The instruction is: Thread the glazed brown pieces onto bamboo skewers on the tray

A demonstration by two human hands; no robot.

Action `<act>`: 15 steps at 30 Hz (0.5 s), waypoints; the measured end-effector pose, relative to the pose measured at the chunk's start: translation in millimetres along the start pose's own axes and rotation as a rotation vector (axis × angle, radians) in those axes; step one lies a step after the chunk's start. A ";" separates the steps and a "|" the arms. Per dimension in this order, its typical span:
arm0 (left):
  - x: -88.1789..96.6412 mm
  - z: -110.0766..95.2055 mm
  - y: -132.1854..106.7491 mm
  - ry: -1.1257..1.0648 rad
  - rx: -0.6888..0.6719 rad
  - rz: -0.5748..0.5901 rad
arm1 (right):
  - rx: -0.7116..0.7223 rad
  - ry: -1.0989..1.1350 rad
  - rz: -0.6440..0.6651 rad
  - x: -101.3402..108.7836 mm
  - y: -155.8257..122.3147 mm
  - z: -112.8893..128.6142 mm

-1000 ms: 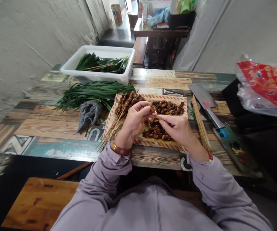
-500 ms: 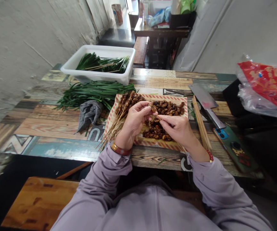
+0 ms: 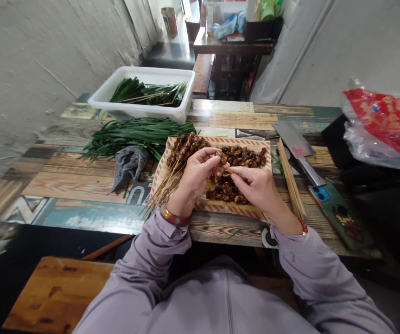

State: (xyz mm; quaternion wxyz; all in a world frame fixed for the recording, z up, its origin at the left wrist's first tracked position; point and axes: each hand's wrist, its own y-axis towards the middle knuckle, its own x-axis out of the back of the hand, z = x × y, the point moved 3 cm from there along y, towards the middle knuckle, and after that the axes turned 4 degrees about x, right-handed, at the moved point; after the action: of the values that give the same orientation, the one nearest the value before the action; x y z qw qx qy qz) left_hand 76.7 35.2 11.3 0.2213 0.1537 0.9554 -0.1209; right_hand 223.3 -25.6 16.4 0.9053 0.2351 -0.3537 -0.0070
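A red-striped paper tray (image 3: 232,208) on the wooden table holds loose glossy brown pieces (image 3: 243,156) and, at its left, a pile of filled skewers (image 3: 182,149) whose sticks point toward me. My left hand (image 3: 194,178) hovers over the tray, fingertips pinched on a brown piece (image 3: 222,158). My right hand (image 3: 257,185) is closed beside it, pinching what looks like a thin skewer, its tip meeting the left fingertips. Lilac sleeves cover both arms.
Bare bamboo sticks (image 3: 290,181), a cleaver (image 3: 295,144) and a phone (image 3: 340,213) lie right of the tray. Left are loose green chives (image 3: 133,134), a grey cloth (image 3: 128,164) and a white tub (image 3: 144,90) of chives. A plastic bag (image 3: 384,125) sits far right; a wooden bench (image 3: 57,292) lies below.
Almost nothing differs. The left fingertips and the brown piece have edged slightly right, closer to the right hand's fingertips.
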 end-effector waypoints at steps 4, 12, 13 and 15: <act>-1.9 0.4 -0.9 0.015 0.014 -0.009 | -0.016 -0.053 0.004 0.8 1.1 0.8; -3.6 2.6 -1.6 0.065 -0.027 -0.007 | -0.010 -0.168 -0.015 0.1 0.8 2.7; -3.9 3.1 -1.7 0.071 -0.028 -0.011 | -0.004 -0.177 -0.019 -0.6 0.5 2.7; -4.7 4.1 -2.0 0.079 -0.029 -0.012 | 0.004 -0.196 -0.022 -2.1 -0.1 2.3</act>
State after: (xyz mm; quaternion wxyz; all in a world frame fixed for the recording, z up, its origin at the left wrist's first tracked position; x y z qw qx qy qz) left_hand 81.7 31.0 10.3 0.1848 0.1494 0.9660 -0.1020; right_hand 220.3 -26.3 16.5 0.8658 0.2389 -0.4379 -0.0394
